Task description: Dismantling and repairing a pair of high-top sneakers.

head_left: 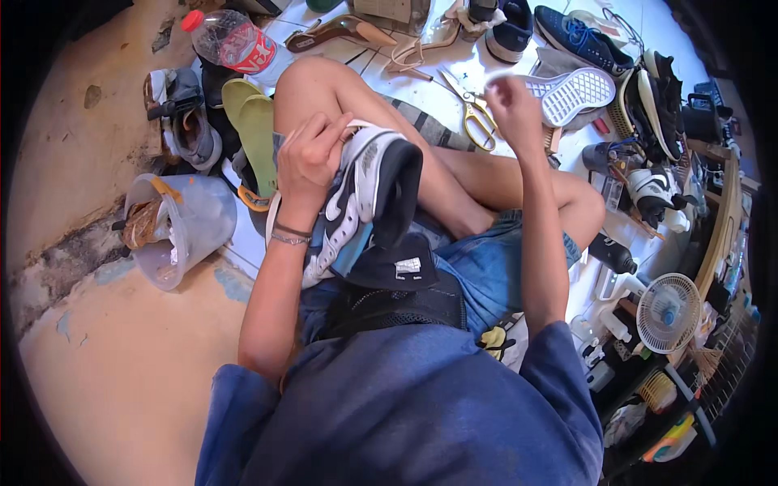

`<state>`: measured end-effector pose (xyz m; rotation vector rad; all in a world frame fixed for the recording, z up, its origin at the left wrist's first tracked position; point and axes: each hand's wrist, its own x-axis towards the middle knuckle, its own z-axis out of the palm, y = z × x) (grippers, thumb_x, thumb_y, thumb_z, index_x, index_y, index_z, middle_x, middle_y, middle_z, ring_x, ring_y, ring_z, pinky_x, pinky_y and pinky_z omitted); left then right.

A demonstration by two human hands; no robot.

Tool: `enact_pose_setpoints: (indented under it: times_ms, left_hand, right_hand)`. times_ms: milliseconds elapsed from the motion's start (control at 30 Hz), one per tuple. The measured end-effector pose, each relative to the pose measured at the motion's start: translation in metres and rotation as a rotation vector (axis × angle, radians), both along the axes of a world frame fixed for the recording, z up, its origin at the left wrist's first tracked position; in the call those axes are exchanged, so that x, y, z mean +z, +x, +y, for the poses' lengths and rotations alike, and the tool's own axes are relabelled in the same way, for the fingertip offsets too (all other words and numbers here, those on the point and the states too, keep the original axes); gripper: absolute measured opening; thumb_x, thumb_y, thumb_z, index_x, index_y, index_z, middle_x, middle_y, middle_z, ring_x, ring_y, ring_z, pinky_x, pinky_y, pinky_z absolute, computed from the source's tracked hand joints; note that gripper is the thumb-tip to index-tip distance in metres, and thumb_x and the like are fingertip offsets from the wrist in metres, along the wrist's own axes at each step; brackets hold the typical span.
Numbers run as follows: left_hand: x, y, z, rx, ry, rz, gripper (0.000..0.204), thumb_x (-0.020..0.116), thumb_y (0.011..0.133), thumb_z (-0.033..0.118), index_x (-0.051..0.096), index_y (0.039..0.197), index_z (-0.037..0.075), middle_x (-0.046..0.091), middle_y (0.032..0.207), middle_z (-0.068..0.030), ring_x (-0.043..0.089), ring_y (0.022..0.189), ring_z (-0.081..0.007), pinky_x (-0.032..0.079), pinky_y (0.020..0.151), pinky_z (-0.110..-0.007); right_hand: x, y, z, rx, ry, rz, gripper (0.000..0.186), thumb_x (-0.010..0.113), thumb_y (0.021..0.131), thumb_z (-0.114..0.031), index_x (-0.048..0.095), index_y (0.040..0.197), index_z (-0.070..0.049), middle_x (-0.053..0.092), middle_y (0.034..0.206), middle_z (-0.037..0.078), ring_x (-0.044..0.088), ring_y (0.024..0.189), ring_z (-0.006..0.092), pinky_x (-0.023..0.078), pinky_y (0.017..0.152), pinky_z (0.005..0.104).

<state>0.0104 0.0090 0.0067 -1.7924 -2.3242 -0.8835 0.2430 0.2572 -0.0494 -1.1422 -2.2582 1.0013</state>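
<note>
My left hand [312,154] is closed on the edge of a white and black sneaker upper [369,174], which hangs over my lap beside my left knee. The upper's black lining and a row of lace holes show, and no sole is visible on it. My right hand [515,113] is raised to the right, apart from the upper. Its fingers are curled together and slightly blurred; whatever they may hold is too small to make out. Just left of it lie gold-handled scissors [479,125] on the floor. A white shoe sole [577,95] with a grid tread lies behind it.
A clear bottle [243,49] with a red cap and green insoles [251,121] are at my left. A translucent bucket [190,227] lies tipped by the wall. Several shoes, including a blue sneaker [579,39], lie beyond. A small white fan [668,313] stands at the right.
</note>
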Motion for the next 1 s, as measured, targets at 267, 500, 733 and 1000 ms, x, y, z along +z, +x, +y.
enact_pose_setpoints:
  times_ms: [267, 500, 733, 1000]
  left_hand:
    - [0.009, 0.007, -0.013, 0.144, 0.118, -0.28, 0.02, 0.079, 0.079, 0.005, 0.07, 0.096, 0.007, 0.057, 0.07, -0.0057, 0.055, 0.057, -0.0209, 0.045, 0.055, -0.034]
    - [0.011, 0.007, -0.011, 0.121, 0.042, -0.313, 0.022, 0.078, 0.079, 0.007, 0.057, 0.081, 0.004, 0.057, 0.071, -0.0074, 0.055, 0.059, -0.0241, 0.045, 0.056, -0.035]
    - [0.026, 0.002, -0.029, 0.051, -0.072, -0.481, 0.018, 0.075, 0.081, 0.005, 0.057, 0.085, 0.002, 0.057, 0.075, -0.0103, 0.055, 0.065, -0.0275, 0.046, 0.062, -0.037]
    - [0.031, 0.008, -0.022, 0.073, -0.066, -0.399, 0.014, 0.072, 0.084, 0.005, 0.061, 0.091, 0.001, 0.058, 0.083, -0.0128, 0.059, 0.076, -0.0293, 0.047, 0.071, -0.04]
  right_hand:
    - [-0.084, 0.017, 0.012, 0.007, 0.113, -0.417, 0.066, 0.087, 0.071, -0.032, 0.056, 0.122, -0.003, 0.059, 0.121, 0.024, 0.059, 0.111, 0.0436, 0.05, 0.095, 0.0495]
    - [-0.076, 0.012, 0.003, -0.01, 0.236, -0.55, 0.066, 0.086, 0.07, -0.033, 0.055, 0.118, 0.0, 0.06, 0.115, 0.02, 0.058, 0.112, 0.0384, 0.052, 0.092, 0.0488]
    - [-0.069, 0.014, -0.01, 0.045, 0.15, -0.441, 0.05, 0.08, 0.08, -0.034, 0.063, 0.111, 0.001, 0.062, 0.114, 0.021, 0.062, 0.105, 0.0374, 0.05, 0.092, 0.0418]
    - [0.097, -0.058, -0.145, 0.695, 0.035, 0.551, 0.053, 0.086, 0.066, -0.04, 0.071, 0.102, -0.004, 0.068, 0.109, 0.013, 0.063, 0.11, 0.0328, 0.045, 0.106, 0.0481]
